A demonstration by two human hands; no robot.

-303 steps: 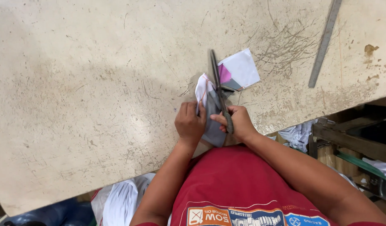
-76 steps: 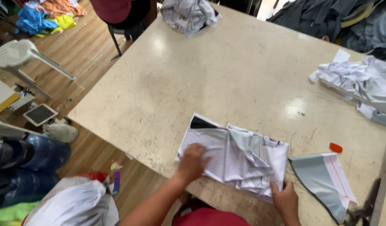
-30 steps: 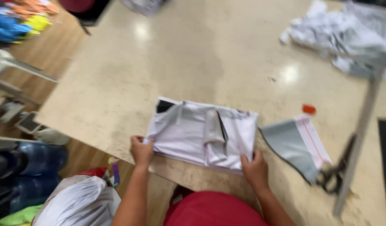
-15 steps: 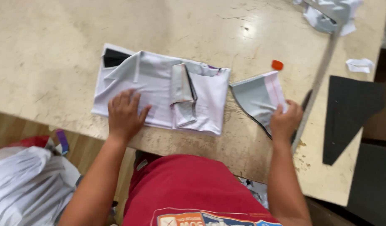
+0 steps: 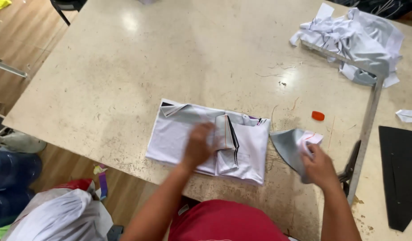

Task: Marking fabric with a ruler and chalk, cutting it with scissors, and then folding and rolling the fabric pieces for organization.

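A folded white and grey shirt [image 5: 179, 134] with a dark-edged collar lies near the front edge of the worn beige table [image 5: 170, 58]. My left hand [image 5: 199, 145] hovers blurred over its middle, fingers loosely curled, holding nothing that I can see. To the right, my right hand [image 5: 320, 165] grips a grey fabric piece with a white and pink edge [image 5: 291, 145] and lifts it a little off the table.
Scissors [image 5: 351, 163] lie beside a long metal ruler [image 5: 366, 129] at the right. A small orange chalk [image 5: 318, 116] sits behind the grey piece. A heap of white and grey cloth [image 5: 353, 35] lies far right, a black panel [image 5: 400, 169] at the right edge. Bags [image 5: 58, 214] rest on the floor.
The view swung back up over the table. My left hand moved from the shirt's front edge onto its middle. My right hand went to the grey piece and took hold of it.
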